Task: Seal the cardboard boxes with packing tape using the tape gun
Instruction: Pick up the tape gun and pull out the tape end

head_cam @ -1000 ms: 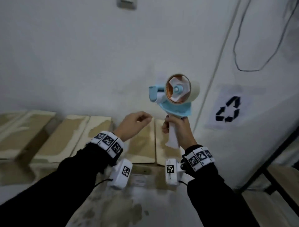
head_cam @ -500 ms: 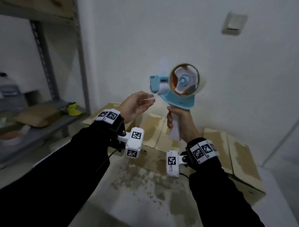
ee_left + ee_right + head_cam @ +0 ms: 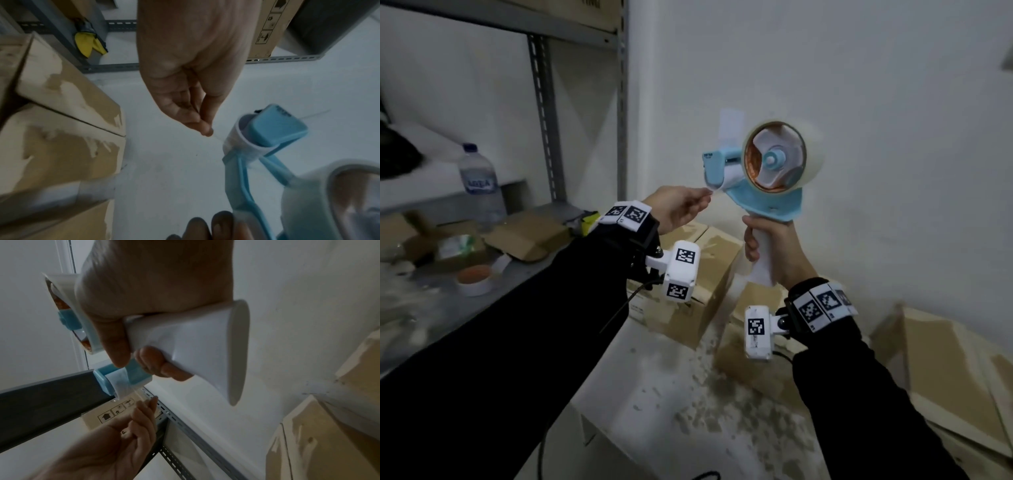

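So the right hand [image 3: 774,253] has its fingers wrapped around the white handle of the tape gun [image 3: 760,178] and holds it up in the air in front of the white wall [image 3: 859,85], roll side toward the head camera. It's a light blue frame with a roll of clear packing tape [image 3: 813,157] on the hub. The left hand [image 3: 681,209] is right at the front of the gun, just below the roller, thumb and fingertips [image 3: 205,129] pinched together on the loose end of the tape; you can see a thin clear strip running from the pinch to the roller in the left wrist view. None of the tape is on a box yet. The cardboard boxes [image 3: 698,274] sit lower down against the wall, well below the gun, flaps shut and tops scuffed with torn paper patches, and there's another one [image 3: 941,359] off to the right. On the left is a metal shelf [image 3: 544,102] with a water bottle [image 3: 479,181], a tape roll [image 3: 474,279] and some cardboard scraps [image 3: 527,233].
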